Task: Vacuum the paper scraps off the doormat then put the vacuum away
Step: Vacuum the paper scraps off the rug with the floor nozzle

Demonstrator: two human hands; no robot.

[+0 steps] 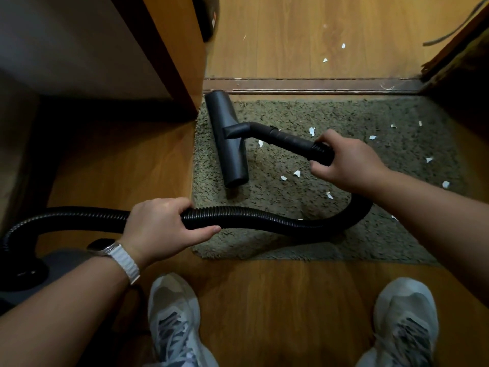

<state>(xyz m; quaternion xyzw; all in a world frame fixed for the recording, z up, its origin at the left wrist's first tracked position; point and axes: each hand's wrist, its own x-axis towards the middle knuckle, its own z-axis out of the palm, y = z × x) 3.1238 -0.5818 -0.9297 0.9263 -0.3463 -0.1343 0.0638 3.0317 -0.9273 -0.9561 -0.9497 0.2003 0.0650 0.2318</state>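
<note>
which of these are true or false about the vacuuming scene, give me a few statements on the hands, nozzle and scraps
1. The right hand has its grip on the hose end by the wand. True.
2. The left hand is off the hose. False: it is closed around the ribbed hose.
3. The nozzle rests on the left part of the doormat. True.
4. The doormat is already free of paper scraps. False: several white scraps lie on it, mostly to the right of the nozzle.
5. Some scraps lie on the wooden floor beyond the threshold. True.
</note>
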